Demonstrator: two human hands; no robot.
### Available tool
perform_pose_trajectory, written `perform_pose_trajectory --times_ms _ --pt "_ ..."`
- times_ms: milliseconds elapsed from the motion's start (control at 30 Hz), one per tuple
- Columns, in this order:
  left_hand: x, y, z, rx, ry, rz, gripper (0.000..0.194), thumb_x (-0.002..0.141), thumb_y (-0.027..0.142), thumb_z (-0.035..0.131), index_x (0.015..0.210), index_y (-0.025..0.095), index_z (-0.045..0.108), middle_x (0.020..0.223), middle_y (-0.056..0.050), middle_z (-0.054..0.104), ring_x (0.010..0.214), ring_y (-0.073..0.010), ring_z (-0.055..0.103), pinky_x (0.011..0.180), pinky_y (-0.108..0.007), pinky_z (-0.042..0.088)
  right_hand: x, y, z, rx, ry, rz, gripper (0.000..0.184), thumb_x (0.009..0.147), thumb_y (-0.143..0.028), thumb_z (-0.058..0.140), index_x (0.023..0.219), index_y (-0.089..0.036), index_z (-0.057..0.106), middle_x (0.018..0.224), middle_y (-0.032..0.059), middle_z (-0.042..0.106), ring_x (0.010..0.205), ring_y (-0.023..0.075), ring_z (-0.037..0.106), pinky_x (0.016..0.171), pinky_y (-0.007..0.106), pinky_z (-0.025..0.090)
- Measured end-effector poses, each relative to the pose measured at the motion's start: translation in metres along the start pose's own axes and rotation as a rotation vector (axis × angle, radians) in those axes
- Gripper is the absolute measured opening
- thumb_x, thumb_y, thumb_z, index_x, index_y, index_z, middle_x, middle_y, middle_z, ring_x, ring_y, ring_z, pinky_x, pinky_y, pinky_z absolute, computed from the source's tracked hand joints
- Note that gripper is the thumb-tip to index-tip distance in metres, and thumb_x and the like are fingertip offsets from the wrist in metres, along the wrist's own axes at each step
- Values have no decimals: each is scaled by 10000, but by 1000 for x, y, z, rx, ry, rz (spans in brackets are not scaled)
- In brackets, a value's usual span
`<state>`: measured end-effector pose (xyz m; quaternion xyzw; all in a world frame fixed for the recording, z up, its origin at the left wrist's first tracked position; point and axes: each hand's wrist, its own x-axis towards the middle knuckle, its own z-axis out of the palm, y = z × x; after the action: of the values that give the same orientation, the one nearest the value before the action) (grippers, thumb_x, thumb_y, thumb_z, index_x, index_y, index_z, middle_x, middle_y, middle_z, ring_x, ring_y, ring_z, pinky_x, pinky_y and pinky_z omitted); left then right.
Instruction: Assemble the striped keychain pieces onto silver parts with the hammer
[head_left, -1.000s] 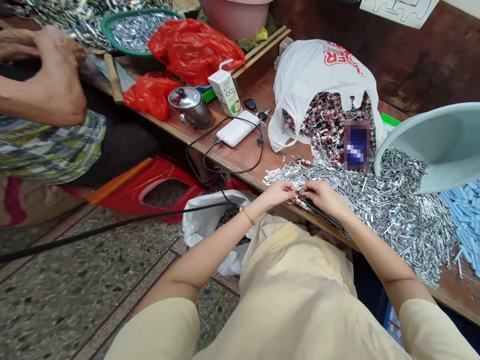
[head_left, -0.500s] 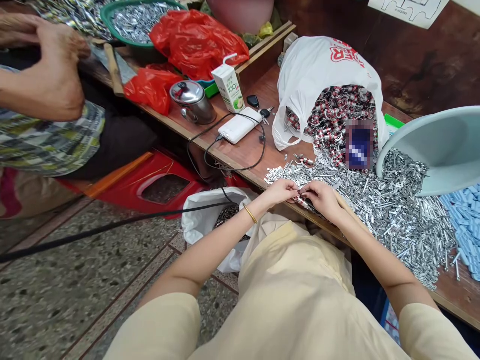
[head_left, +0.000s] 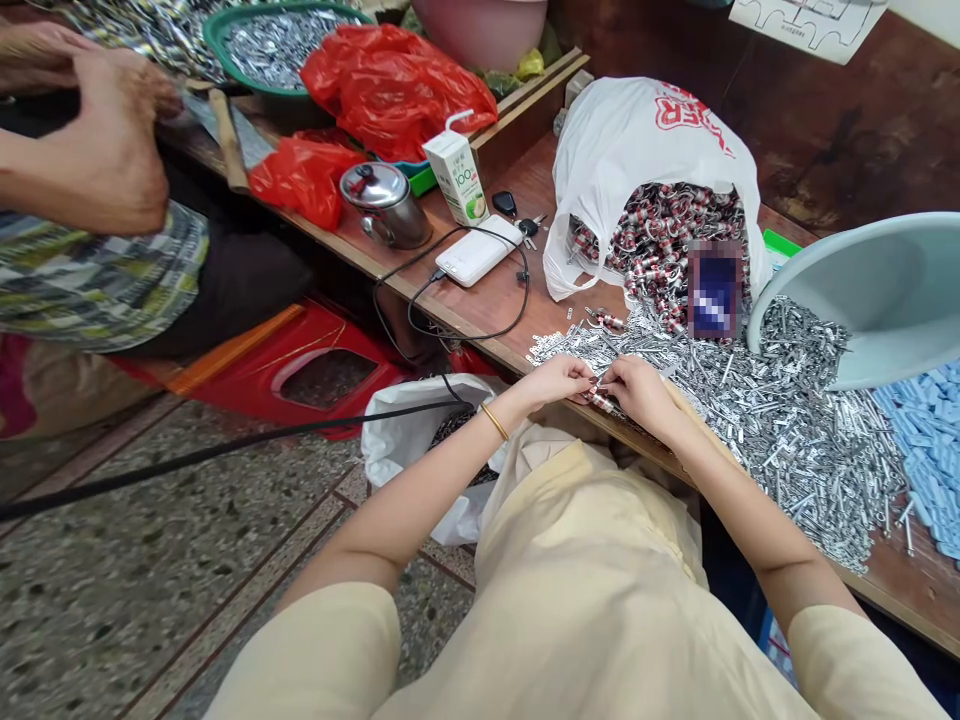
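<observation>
My left hand (head_left: 564, 379) and my right hand (head_left: 637, 392) meet at the table's front edge, fingertips almost touching. Between and just below them shows a small red-and-silver metal piece (head_left: 602, 401); my left fingers are pinched at its end. My right thumb and fingers are pinched too, but what they hold is too small to make out. Right beside my hands spreads a heap of loose silver metal parts (head_left: 780, 430), flat tabs and pins. Behind it, a white plastic bag (head_left: 600, 130) lies on its side, its mouth full of red-and-silver pieces (head_left: 656, 235).
A grey-blue basin (head_left: 900, 290) tips over the heap, near light-blue pieces (head_left: 934, 450). Leftward are a white power bank (head_left: 478, 252) with a black cable, keys (head_left: 529, 227), a drink carton (head_left: 456, 175) and a metal cup (head_left: 390, 205). At left, another person's arm (head_left: 82, 170) shows.
My hands stay together at the table edge with only slight finger movement. The whole view has shifted a little; nothing else has visibly moved.
</observation>
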<state>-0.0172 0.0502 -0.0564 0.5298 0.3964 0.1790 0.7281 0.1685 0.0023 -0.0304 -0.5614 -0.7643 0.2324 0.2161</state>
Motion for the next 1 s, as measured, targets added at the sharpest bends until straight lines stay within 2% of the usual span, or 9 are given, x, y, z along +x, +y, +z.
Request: perform_pose_trajectory --times_ms 133,200,267,367,467,633,767,867,1000 --pt "2 -4 1 68 31 35 54 714 135 700 675 131 663 621 1 684 578 -114 655 614 -219 560 1 -12 -16 -101 -82 -28 109 886 -131 649 819 -202 697 912 93 695 906 249 612 832 373 471" --pt "3 -6 2 95 57 53 60 716 135 700 675 135 656 617 1 686 576 -120 664 589 -211 548 -19 -13 -29 -202 21 -43 91 913 -191 653 991 -182 699 1099 143 687 1053 289 597 922 410 465" --pt "3 -7 5 117 81 59 67 717 124 693 671 140 647 601 7 682 570 -123 669 574 -206 543 -52 -5 -45 -361 160 55 217 923 -266 663 1112 -161 651 1183 190 658 1108 332 579 944 451 451" --pt "2 -7 7 137 110 50 78 722 113 690 669 144 641 576 15 673 550 -118 666 566 -200 543 -107 17 -64 -570 67 324 258 924 -383 661 1053 -165 618 929 167 681 861 324 624 755 418 463" --pt "1 -6 9 136 119 38 84 737 123 695 673 143 644 589 7 688 560 -122 680 568 -198 547 -138 33 -76 -494 -56 461 218 969 -394 570 1041 -190 601 816 106 690 702 268 629 632 350 437" --pt "-1 -2 10 161 116 19 88 758 114 663 681 142 629 594 19 687 570 -115 678 598 -207 561 -134 14 -84 -295 86 243 322 1017 -422 471 1200 -208 628 945 84 736 731 219 663 627 308 460" --pt "-3 0 10 165 104 20 79 758 97 641 691 138 640 613 18 697 578 -110 677 594 -198 550 -125 -11 -77 -463 178 4 361 1037 -282 450 1353 -249 622 960 54 752 738 171 664 602 276 413" --pt "-2 0 9 177 105 26 80 757 98 642 687 136 653 601 20 689 571 -109 677 560 -179 523 -123 -18 -68 -598 283 -82 433 1008 -172 484 1412 -284 592 1008 40 763 791 160 670 642 275 412" --pt "-1 -2 8 162 102 37 83 752 113 663 673 134 648 584 24 676 562 -110 680 547 -172 508 -121 -17 -60 -699 219 -150 579 944 -70 489 1490 -260 518 1027 46 762 794 183 645 655 303 405"
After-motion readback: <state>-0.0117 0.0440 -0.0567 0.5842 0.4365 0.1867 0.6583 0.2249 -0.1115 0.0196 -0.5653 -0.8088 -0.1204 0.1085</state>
